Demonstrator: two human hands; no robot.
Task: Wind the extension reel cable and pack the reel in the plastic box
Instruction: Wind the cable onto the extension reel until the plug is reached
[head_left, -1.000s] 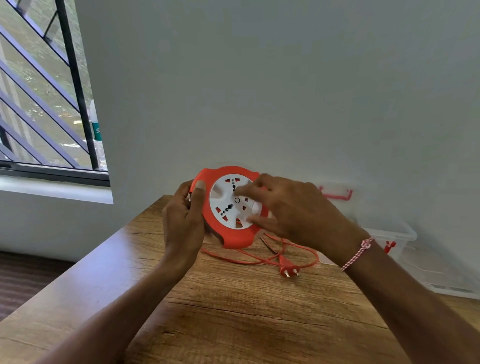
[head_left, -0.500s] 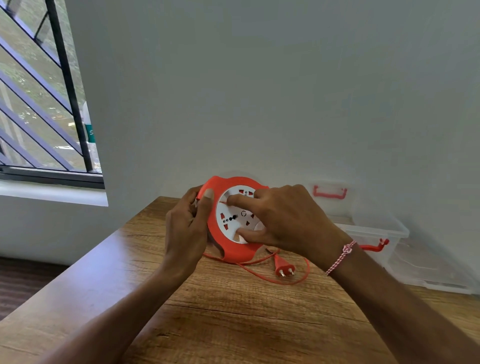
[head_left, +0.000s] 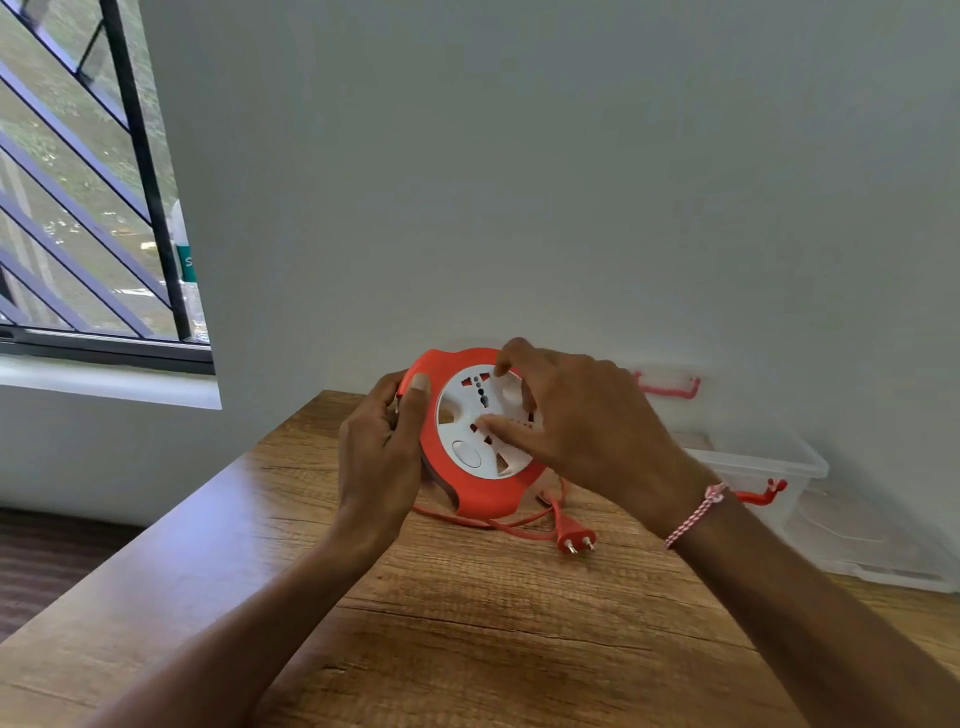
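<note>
Above the near part of a brown wood-grain table (head_left: 467, 649), a round orange plastic extension reel with a white socket face (head_left: 467, 431) is held up on edge, its face turned toward the camera and tilted slightly back; the reel is gripped at its left rim by the left hand (head_left: 376, 452), whose fingers are curled behind the casing while the thumb is laid flat over the orange front edge; the left forearm is stretched up from the lower left of the view, the wrist nearly straight; the right hand (head_left: 587, 436) is spread over the right half of the white face, with the index finger hooked onto the upper part of the disc and the thumb pressed near its centre, so that the hand is closed on the inner disc rather than opened wide; a red-and-white braided thread band (head_left: 693, 514) is worn at the right wrist, and the right forearm is angled in from the lower right; a short loose length of thin orange cable (head_left: 498, 525) is left trailing from under the reel onto the table, ended by a two-pin orange plug (head_left: 574, 535) lying flat just below the right wrist; a clear plastic box with red clip handles (head_left: 763, 462) is seen open on the table near the wall, to the right, behind the right hand
</note>
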